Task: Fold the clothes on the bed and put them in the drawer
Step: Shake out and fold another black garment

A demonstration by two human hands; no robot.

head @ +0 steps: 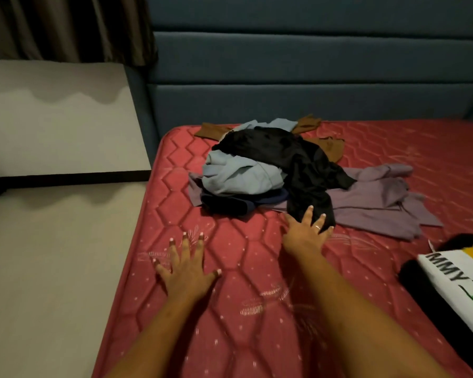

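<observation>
At the right edge of the view, a folded white garment with black, yellow and green parts (448, 285) is lying on the red quilted mattress (230, 323). Black capital letters "MMY" are showing on its white panel; the start of the word is hidden by the fold, and no other writing can be read.

The person is stretching both bare arms forward over the mattress. The left hand (186, 271) is lying flat with the palm down on the red fabric, near the left edge of the bed, and its fingers are spread wide and straight, grasping nothing. The right hand (305, 236) is reaching further ahead, also with the palm down. Its fingers are straight and spread, and their tips are touching the near edge of a black crumpled garment (284, 154), not closing around it. A thin ring (317, 227) is sitting on one finger of this hand.

The unfolded clothes are lying in one heap in the middle of the mattress, close to the blue padded headboard (311, 77). The black garment is lying on top, across a light blue garment (238, 173). A dark navy piece (230, 203) is showing under the light blue one, a purple garment (372, 205) is spreading out to the right, and a brown garment (328, 148) is lying behind.

A pale flat surface (52, 118) is standing to the left of the bed, with a brown curtain (66, 23) hanging above it.
</observation>
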